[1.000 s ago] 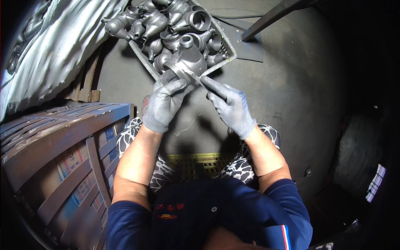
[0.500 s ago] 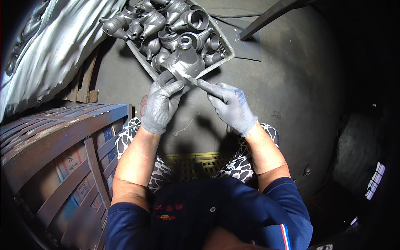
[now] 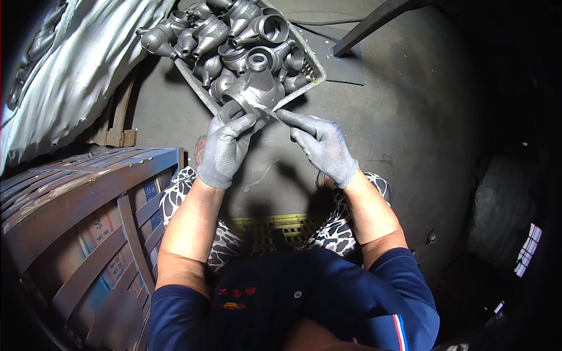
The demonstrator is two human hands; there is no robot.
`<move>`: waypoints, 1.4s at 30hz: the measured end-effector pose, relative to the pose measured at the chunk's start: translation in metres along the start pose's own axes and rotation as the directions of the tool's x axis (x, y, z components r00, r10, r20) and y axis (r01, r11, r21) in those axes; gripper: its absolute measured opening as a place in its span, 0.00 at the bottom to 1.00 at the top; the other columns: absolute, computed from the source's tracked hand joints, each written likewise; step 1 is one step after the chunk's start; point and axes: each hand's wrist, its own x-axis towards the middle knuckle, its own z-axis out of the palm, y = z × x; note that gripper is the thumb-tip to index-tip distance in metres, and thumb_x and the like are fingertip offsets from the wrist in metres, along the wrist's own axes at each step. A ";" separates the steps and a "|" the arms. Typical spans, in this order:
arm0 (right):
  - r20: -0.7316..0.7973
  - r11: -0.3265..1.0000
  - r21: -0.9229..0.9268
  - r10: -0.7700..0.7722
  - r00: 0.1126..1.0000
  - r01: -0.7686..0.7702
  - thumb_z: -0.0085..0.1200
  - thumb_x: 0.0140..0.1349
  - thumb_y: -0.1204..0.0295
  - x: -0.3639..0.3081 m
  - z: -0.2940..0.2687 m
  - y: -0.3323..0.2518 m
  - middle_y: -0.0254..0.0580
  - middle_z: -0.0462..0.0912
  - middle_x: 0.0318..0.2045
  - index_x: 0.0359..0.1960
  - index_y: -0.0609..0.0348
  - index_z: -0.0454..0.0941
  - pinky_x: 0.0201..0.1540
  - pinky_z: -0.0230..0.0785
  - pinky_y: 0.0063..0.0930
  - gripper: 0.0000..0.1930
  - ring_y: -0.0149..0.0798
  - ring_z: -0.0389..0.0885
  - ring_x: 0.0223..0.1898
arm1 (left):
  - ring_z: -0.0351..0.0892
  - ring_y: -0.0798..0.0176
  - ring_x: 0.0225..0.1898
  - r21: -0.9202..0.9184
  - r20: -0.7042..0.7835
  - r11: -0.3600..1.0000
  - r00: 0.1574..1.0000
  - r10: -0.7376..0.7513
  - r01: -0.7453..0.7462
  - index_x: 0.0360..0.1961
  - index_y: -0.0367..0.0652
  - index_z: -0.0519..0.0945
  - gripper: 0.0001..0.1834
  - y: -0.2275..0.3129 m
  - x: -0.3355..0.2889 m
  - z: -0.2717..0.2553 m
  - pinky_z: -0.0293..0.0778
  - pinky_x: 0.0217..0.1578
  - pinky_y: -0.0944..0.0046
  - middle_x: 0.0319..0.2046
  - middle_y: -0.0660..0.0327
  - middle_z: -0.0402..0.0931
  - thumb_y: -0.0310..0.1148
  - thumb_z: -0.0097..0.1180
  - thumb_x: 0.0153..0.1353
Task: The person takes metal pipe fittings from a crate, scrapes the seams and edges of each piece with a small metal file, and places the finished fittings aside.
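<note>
A grey metal casting point(image 3: 261, 86), shaped like a pipe fitting with a wide threaded mouth and a smaller round neck, is held up in front of the near corner of a crate. My left hand point(image 3: 227, 146), in a grey glove, is closed on the mouth's rim, its thumb along the near side. Gloved in grey as well, my right hand point(image 3: 325, 145) pinches a slim, pale, blade-like tool point(image 3: 268, 111), whose tip meets the rim by my left thumb. Most of the tool's handle is hidden in my fingers, so its exact kind does not show.
The pale plastic crate point(image 3: 305, 88) beyond my hands is heaped with similar castings point(image 3: 212, 35). A slatted brown crate point(image 3: 88, 186) stands close on my left, with white sacking point(image 3: 82, 64) behind it. A dark metal leg point(image 3: 374, 26) rises at the far right.
The casting has tipped slightly, with its small neck a little lower in view. Both hands keep nearly the same place and hold, and the tool's tip stays at the rim.
</note>
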 end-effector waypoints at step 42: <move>-0.070 0.822 0.425 0.447 0.892 -0.379 0.56 0.60 0.72 0.016 -0.020 -0.008 0.27 0.78 0.30 0.51 0.66 0.75 0.25 0.61 0.14 0.18 0.17 0.67 0.25 | 0.79 0.70 0.36 0.423 -0.121 0.906 0.992 0.033 0.022 0.51 0.35 0.73 0.19 -0.014 0.009 -0.009 0.77 0.33 0.70 0.40 0.60 0.79 0.33 0.56 0.62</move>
